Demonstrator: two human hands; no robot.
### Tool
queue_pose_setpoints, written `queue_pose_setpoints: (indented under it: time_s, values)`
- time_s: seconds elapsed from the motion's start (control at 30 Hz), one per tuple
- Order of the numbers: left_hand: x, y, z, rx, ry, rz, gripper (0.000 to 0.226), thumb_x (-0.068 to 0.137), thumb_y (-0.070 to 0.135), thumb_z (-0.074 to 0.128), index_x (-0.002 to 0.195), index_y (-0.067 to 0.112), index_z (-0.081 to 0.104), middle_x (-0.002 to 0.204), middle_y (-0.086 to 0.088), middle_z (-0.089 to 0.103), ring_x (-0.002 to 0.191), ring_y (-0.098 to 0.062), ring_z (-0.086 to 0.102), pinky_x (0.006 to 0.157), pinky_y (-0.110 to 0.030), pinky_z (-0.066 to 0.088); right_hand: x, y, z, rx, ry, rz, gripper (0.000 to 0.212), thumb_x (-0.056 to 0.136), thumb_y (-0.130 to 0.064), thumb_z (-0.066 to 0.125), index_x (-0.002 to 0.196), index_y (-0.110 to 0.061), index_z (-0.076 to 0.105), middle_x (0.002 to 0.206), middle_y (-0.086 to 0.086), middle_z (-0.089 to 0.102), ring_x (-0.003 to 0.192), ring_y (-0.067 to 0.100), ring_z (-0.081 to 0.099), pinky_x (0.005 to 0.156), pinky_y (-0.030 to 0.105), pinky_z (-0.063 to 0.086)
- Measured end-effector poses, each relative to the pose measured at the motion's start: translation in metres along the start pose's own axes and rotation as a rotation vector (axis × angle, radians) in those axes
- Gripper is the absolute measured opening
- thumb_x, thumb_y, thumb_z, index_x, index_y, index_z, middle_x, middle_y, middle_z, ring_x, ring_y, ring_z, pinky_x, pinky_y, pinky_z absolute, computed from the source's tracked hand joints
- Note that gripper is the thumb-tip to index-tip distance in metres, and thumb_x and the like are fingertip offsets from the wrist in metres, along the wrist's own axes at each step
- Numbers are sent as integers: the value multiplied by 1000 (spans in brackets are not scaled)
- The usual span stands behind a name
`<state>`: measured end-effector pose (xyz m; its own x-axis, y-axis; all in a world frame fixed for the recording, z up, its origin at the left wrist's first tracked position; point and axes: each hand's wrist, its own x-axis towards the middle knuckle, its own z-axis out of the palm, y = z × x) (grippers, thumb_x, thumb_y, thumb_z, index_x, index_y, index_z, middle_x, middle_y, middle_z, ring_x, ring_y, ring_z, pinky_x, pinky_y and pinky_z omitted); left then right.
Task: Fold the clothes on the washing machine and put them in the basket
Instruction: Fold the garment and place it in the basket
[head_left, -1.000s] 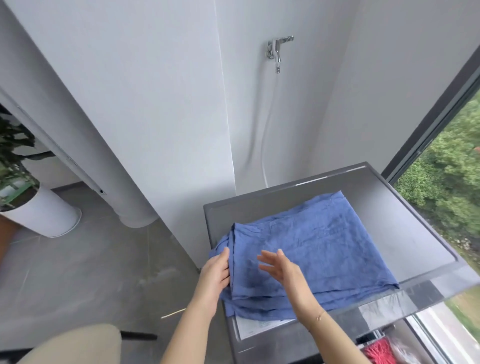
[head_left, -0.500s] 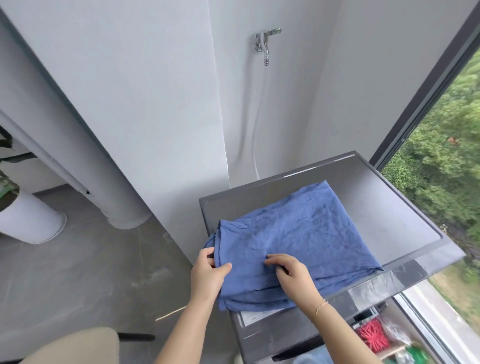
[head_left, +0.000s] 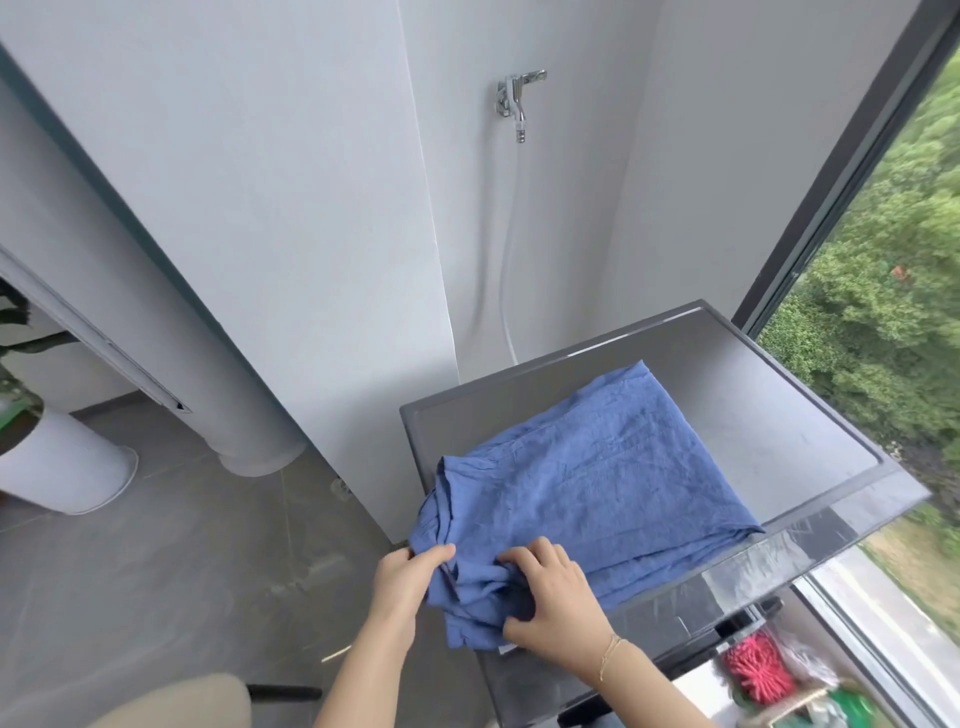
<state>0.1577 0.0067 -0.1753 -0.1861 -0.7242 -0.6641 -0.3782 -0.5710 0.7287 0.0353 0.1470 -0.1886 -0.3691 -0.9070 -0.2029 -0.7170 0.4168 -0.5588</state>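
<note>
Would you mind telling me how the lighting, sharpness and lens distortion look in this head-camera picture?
Head view: soft daylight from the window on the right, no hard shadows; wide-angle bending curves the wall edges and window frame; pale glare on the washing machine top and front strip; the blue garment and both hands, left hand and right hand, are fairly sharp; the lower right corner is smeared.

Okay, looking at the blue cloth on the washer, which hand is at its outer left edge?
The left hand: it pinches the blue cloth at its left edge, over the washer's side. The right hand grips bunched fabric further in, near the front edge.
</note>
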Motion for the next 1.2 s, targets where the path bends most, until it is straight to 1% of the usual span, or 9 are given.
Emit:
queue_pose_setpoints:
  time_s: [0.17,0.27,0.4,0.5,0.6,0.8,0.97,1.07,1.2]
  values:
    - [-6,-4,-3,-18,-58,23,16,84,8,67,99,8,68,94,-9,73,90,-26,68,70,-31,52,-5,-13,16,-141,-3,-113,79,60,-64,50,131,-33,38,111,-6,38,99,17,40,82,27,29]
    - [-11,-9,-8,-24,-117,48,21,83,9,67,104,11,69,99,-9,74,93,-25,70,87,-43,55,-2,-21,26,-235,16,-133,73,55,-68,48,119,-32,46,102,-9,47,86,15,48,73,26,38]
    - [-14,-5,-18,-128,-26,44,41,77,4,71,116,7,56,105,-13,70,93,-28,69,87,-46,56,4,-28,25,-171,174,-191,20,64,-40,51,80,-32,43,70,-14,47,59,10,48,55,21,32]
    - [-27,6,-24,-199,-14,87,72,78,1,67,138,22,34,119,-6,62,101,-25,65,81,-39,55,-2,-34,18,27,149,-180,14,71,-28,45,71,-25,31,62,-10,43,53,18,40,54,24,25]
    - [-44,29,-19,-141,1,249,71,83,0,62,138,34,33,120,6,59,102,-18,62,79,-33,51,-9,-42,5,264,146,-130,21,81,-22,48,70,-23,30,58,-9,37,56,13,34,55,30,26]
    - [-56,95,56,-42,-208,396,43,86,6,62,114,35,48,108,3,63,90,-17,65,70,-31,52,-16,-21,-48,784,334,89,16,89,-7,49,77,-17,52,61,-12,46,60,3,37,57,24,33]
    - [-38,105,134,123,-487,451,60,94,16,60,144,27,27,116,3,61,109,-15,60,92,-28,46,-12,46,-74,1140,534,530,20,95,-21,54,81,-8,57,73,-4,54,71,10,50,68,28,43]
    - [-14,82,146,405,-358,580,48,93,10,58,137,18,44,130,0,55,123,-15,52,95,-21,37,-22,85,-65,1188,740,840,20,91,-10,51,74,-8,60,69,4,57,64,18,50,61,31,45]
    - [12,64,143,728,-126,741,47,90,17,63,135,16,50,141,-1,48,133,-20,40,107,-34,31,-30,95,-64,1379,710,835,20,93,-12,54,98,6,63,85,13,66,75,24,65,63,29,57]
